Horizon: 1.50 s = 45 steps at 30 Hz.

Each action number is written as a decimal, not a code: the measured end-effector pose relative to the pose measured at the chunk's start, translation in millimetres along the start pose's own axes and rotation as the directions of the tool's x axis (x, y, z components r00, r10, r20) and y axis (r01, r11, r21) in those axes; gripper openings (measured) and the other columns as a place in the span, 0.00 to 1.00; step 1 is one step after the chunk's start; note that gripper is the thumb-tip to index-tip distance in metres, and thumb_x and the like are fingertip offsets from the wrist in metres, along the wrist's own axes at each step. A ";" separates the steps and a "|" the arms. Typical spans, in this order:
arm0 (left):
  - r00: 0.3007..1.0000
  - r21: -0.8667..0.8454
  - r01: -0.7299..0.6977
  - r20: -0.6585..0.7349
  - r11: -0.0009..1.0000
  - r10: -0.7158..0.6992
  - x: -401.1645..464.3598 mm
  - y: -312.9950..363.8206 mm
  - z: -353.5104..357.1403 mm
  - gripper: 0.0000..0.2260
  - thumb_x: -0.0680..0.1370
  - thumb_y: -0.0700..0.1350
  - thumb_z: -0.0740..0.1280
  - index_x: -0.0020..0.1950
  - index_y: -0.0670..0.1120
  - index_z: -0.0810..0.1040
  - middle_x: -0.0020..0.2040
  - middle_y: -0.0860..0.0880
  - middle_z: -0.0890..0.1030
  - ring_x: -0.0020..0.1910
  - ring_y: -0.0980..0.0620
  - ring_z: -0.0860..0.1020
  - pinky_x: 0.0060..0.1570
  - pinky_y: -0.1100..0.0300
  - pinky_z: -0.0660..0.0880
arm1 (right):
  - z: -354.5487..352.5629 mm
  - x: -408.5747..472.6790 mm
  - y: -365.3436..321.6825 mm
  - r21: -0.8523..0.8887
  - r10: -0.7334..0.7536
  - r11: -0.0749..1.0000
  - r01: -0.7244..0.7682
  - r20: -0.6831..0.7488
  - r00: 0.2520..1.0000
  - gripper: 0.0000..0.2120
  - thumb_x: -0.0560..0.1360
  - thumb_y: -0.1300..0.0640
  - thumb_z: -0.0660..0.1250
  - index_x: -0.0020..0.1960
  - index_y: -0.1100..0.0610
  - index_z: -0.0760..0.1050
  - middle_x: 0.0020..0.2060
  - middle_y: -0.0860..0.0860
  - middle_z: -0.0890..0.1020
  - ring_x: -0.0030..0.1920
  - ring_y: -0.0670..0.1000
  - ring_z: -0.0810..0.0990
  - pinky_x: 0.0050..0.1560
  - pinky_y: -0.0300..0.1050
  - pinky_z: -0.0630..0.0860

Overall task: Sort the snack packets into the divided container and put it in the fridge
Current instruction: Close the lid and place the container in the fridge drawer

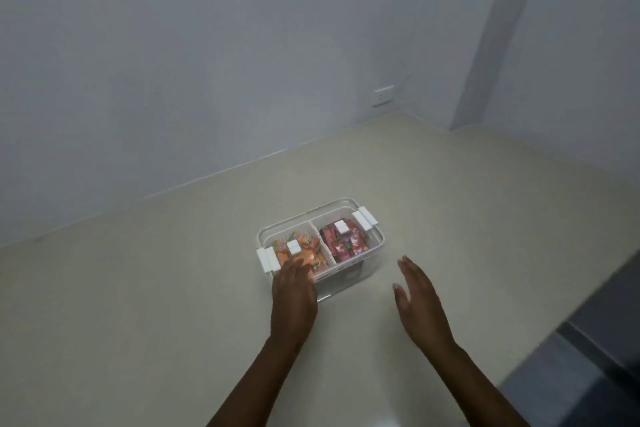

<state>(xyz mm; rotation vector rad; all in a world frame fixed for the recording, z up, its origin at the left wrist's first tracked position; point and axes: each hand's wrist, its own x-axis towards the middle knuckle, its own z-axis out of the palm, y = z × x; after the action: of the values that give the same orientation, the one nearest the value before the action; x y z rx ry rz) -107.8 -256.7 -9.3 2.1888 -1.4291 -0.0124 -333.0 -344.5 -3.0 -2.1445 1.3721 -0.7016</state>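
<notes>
Two compartments of the divided container (320,239) look filled: orange packets (304,251) beyond the left hand (294,291), red packets (344,241) ahead-left of the right hand (420,298). Both hands spread, empty; fridge trip remains.

head view, looking steeply down, near

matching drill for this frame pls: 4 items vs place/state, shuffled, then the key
Items
1. orange packets
2. red packets
3. left hand
4. right hand

Place or state
A. open, in the air to the right of the container, touching nothing
B. in the container's left compartment
C. at the container's near left corner, fingers straight
D. in the container's right compartment

Pairs: 1-B, 2-D, 3-C, 4-A
</notes>
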 end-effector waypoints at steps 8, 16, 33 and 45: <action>0.887 -0.399 -0.371 0.114 0.839 0.447 -72.5 121.4 7.7 0.11 0.78 0.42 0.64 0.60 0.47 0.79 0.57 0.52 0.82 0.57 0.53 0.78 0.60 0.70 0.64 | -85.9 -163.7 14.9 0.005 0.185 0.981 -0.195 -0.340 0.922 0.20 0.78 0.56 0.64 0.70 0.55 0.69 0.69 0.49 0.72 0.71 0.49 0.67 0.72 0.47 0.64; 0.615 -0.626 -0.511 0.213 0.589 0.759 -145.0 266.0 15.0 0.12 0.80 0.43 0.62 0.61 0.46 0.79 0.58 0.52 0.81 0.54 0.62 0.75 0.56 0.81 0.61 | -187.5 -300.4 76.2 -0.035 0.338 0.889 -0.456 -0.622 0.706 0.25 0.77 0.54 0.66 0.72 0.54 0.66 0.72 0.47 0.67 0.74 0.49 0.62 0.71 0.58 0.64; 0.497 -0.782 -0.165 0.461 0.602 0.735 -205.2 565.0 78.6 0.23 0.72 0.50 0.74 0.62 0.52 0.68 0.60 0.53 0.76 0.62 0.53 0.75 0.57 0.63 0.72 | -352.1 -360.3 217.8 -0.187 0.364 0.670 -0.718 -0.760 0.538 0.39 0.73 0.37 0.56 0.78 0.49 0.46 0.78 0.44 0.41 0.78 0.53 0.42 0.72 0.62 0.50; 0.522 -0.806 -0.087 0.464 0.586 0.715 -207.3 549.9 91.2 0.23 0.72 0.49 0.73 0.65 0.50 0.71 0.62 0.52 0.77 0.61 0.55 0.74 0.60 0.59 0.72 | -359.3 -363.8 194.4 -0.157 0.308 0.744 -0.649 -0.781 0.543 0.36 0.74 0.38 0.55 0.78 0.50 0.53 0.78 0.44 0.49 0.78 0.50 0.44 0.73 0.57 0.48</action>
<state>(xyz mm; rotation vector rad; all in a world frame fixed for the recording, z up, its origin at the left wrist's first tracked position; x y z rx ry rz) -693.3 -286.1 90.8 1.0703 -1.9423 -1.2612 -828.5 -128.9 81.8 -1.6031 2.6653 -1.1368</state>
